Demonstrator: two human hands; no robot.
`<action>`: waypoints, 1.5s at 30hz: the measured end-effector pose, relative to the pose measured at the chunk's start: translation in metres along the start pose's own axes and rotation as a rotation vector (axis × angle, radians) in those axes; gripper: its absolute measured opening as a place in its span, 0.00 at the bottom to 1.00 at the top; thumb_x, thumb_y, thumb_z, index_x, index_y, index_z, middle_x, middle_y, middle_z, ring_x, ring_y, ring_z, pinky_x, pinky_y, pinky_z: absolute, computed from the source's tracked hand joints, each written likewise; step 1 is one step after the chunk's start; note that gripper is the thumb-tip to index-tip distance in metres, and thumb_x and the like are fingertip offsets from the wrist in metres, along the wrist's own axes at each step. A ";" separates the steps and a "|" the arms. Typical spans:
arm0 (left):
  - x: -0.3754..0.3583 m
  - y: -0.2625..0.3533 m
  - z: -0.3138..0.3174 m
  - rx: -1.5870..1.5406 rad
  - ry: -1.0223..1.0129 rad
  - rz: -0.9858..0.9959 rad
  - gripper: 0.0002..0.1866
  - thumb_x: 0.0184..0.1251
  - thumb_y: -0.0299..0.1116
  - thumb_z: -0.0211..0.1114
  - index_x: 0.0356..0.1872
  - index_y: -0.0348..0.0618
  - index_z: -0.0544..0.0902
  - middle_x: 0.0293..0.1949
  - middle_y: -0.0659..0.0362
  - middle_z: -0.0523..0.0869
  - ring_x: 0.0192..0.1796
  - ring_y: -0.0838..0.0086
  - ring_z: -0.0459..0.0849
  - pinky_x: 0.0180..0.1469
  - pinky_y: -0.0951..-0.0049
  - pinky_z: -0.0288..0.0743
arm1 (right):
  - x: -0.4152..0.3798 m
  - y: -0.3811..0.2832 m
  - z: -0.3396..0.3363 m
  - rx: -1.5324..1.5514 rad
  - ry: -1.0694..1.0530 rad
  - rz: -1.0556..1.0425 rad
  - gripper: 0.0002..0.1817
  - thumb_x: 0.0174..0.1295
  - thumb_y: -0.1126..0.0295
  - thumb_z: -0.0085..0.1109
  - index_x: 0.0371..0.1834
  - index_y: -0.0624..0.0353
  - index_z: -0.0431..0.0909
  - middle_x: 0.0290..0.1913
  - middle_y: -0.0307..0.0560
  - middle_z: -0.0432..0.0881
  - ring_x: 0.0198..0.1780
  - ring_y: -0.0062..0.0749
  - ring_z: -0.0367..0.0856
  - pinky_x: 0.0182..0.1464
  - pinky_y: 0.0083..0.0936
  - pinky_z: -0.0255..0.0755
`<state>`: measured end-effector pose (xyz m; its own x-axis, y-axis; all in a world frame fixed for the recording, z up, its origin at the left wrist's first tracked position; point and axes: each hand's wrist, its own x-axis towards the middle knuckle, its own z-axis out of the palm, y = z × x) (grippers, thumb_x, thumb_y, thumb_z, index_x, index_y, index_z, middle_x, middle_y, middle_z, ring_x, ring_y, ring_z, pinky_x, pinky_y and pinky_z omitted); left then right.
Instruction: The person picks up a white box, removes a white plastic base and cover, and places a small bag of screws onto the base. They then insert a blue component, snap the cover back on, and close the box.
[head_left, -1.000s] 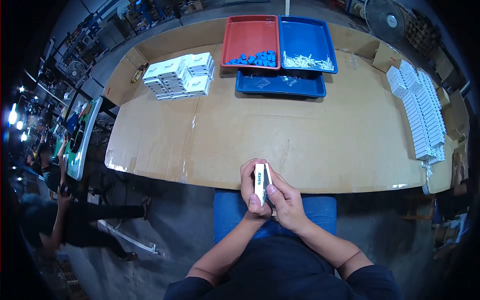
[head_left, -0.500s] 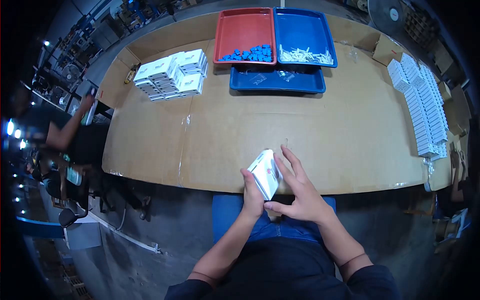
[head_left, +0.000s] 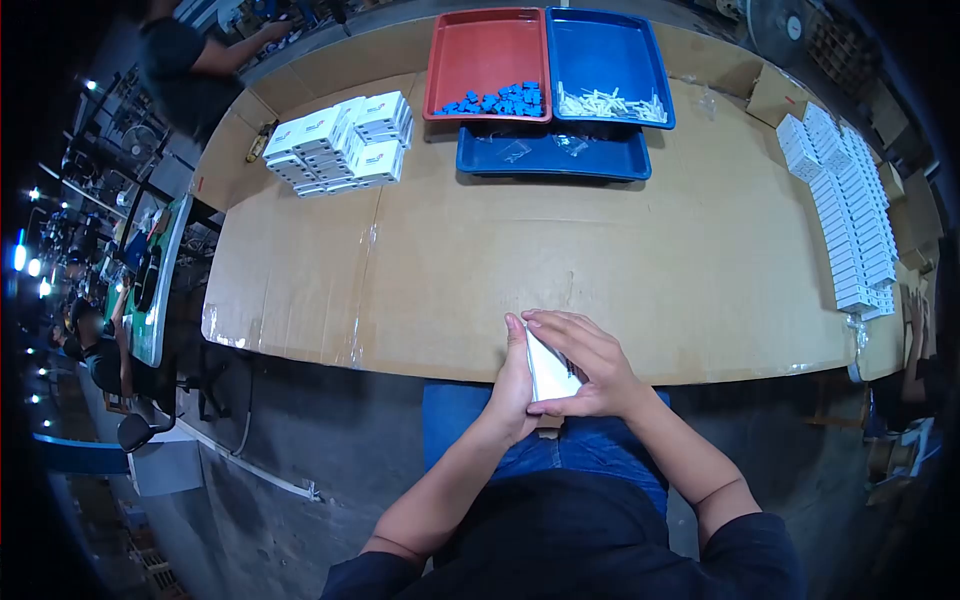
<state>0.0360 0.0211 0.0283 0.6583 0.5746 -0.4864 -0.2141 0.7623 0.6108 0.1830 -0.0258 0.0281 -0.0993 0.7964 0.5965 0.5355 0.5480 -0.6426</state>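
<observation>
Between my two hands is a small white box (head_left: 550,372), held tilted just over the front edge of the cardboard-covered table (head_left: 470,260). My left hand (head_left: 512,388) grips it along the left side, thumb pointing up. My right hand (head_left: 598,362) wraps over the right side, with the fingers across the top and the thumb at the lower edge. Much of the box is covered by the right fingers, though some dark marking shows beside them.
White boxes (head_left: 335,145) are stacked at the back left. A red tray (head_left: 487,50) holds blue pieces; a blue tray (head_left: 605,50) holds white sticks. Below them sits another blue tray (head_left: 550,168). Small white boxes (head_left: 845,215) line the right side. A co-worker (head_left: 185,60) stands beyond the far left corner.
The white box has turned in my hands, and my right fingers have closed over its face, hiding the red logo. At left, a co-worker has moved toward the far corner.
</observation>
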 end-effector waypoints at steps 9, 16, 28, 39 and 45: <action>0.007 0.002 -0.009 -0.016 0.027 -0.027 0.40 0.83 0.70 0.33 0.67 0.45 0.74 0.52 0.53 0.86 0.56 0.64 0.88 0.57 0.62 0.85 | -0.016 0.010 0.018 0.071 0.091 0.055 0.45 0.49 0.52 0.83 0.67 0.71 0.80 0.64 0.67 0.84 0.65 0.57 0.85 0.66 0.44 0.77; 0.044 0.008 -0.027 -0.269 -0.126 -0.006 0.39 0.84 0.67 0.35 0.74 0.43 0.73 0.64 0.45 0.83 0.66 0.54 0.84 0.69 0.51 0.79 | -0.002 0.042 0.003 0.661 0.668 0.301 0.34 0.66 0.59 0.74 0.70 0.65 0.74 0.68 0.55 0.76 0.68 0.41 0.79 0.71 0.38 0.71; 0.052 0.020 -0.094 1.593 0.304 0.986 0.27 0.78 0.38 0.61 0.74 0.43 0.75 0.78 0.44 0.68 0.82 0.43 0.63 0.81 0.40 0.54 | -0.056 0.054 -0.034 -0.441 -0.141 0.340 0.22 0.58 0.51 0.77 0.43 0.57 0.83 0.62 0.49 0.84 0.72 0.47 0.77 0.79 0.66 0.58; 0.102 0.039 -0.064 1.670 0.219 0.918 0.28 0.68 0.41 0.72 0.69 0.50 0.81 0.77 0.48 0.72 0.81 0.46 0.65 0.81 0.36 0.53 | -0.008 0.096 -0.024 -0.488 -0.073 0.566 0.22 0.69 0.51 0.67 0.53 0.58 0.86 0.69 0.50 0.79 0.79 0.47 0.68 0.82 0.68 0.45; 0.110 0.035 -0.069 1.653 0.245 0.937 0.29 0.71 0.49 0.70 0.67 0.45 0.82 0.77 0.48 0.71 0.82 0.49 0.63 0.83 0.39 0.49 | 0.051 0.141 -0.051 -0.512 0.176 0.374 0.09 0.67 0.69 0.64 0.47 0.58 0.87 0.52 0.48 0.87 0.57 0.49 0.83 0.61 0.43 0.76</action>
<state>0.0515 0.1313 -0.0468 0.6237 0.7091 0.3289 0.5086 -0.6877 0.5182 0.2968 0.0793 -0.0073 0.2862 0.8319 0.4755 0.8432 0.0170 -0.5373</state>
